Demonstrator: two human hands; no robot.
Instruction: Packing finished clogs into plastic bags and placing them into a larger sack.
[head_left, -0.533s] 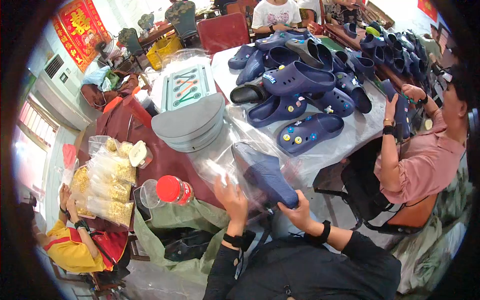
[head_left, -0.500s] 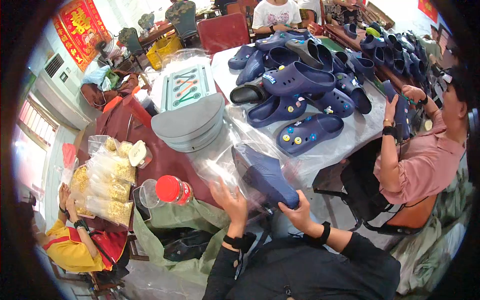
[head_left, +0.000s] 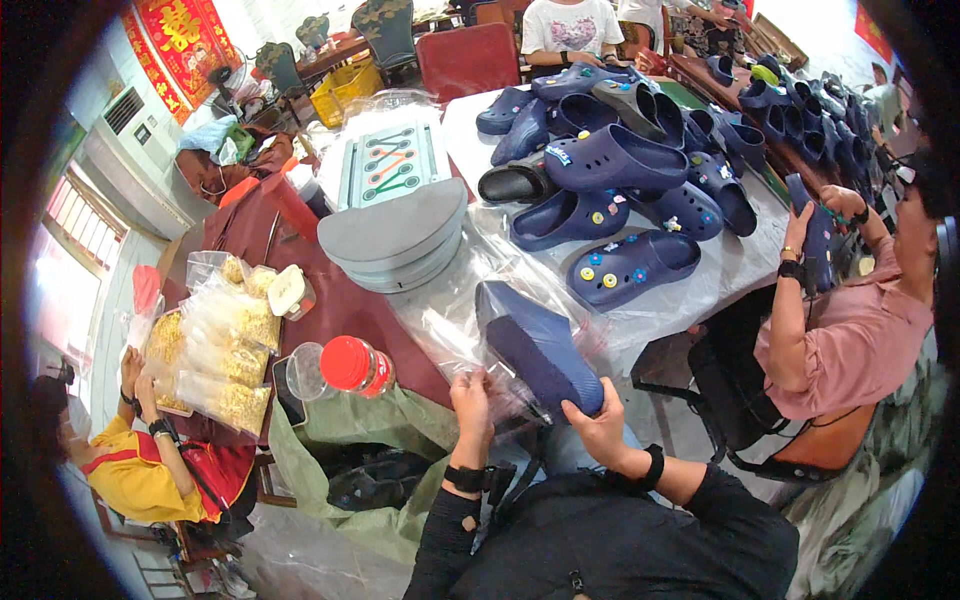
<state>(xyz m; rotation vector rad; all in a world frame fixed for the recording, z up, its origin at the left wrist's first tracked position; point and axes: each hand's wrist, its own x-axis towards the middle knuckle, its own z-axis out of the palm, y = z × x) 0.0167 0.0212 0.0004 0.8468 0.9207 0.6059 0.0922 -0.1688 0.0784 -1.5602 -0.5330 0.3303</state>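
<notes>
A navy clog point(head_left: 540, 352) lies sole up in front of me, its toe end inside a clear plastic bag point(head_left: 445, 325). My right hand point(head_left: 600, 432) grips the clog at its near end, thumb over the edge. On the other side my left hand point(head_left: 471, 402) is closed on the near edge of the bag, just left of the clog. Beyond them a pile of navy clogs point(head_left: 630, 160) with small charms covers the white sheeting on the table point(head_left: 690, 268). One decorated clog point(head_left: 632, 270) lies closest to the bag.
Stacked grey shoe-shaped pieces point(head_left: 395, 235) stand left of the bag, near a red-lidded jar point(head_left: 347, 365). Bags of small yellowish pieces point(head_left: 235, 330) lie farther left, by a person in yellow point(head_left: 135, 490). At right, a person in pink point(head_left: 840, 350) holds a clog. A green sack point(head_left: 310, 470) hangs below the table edge.
My left hand has gone from spread fingers to closed on the bag's edge. The right hand keeps hold of the clog. The whole view has shifted slightly.
</notes>
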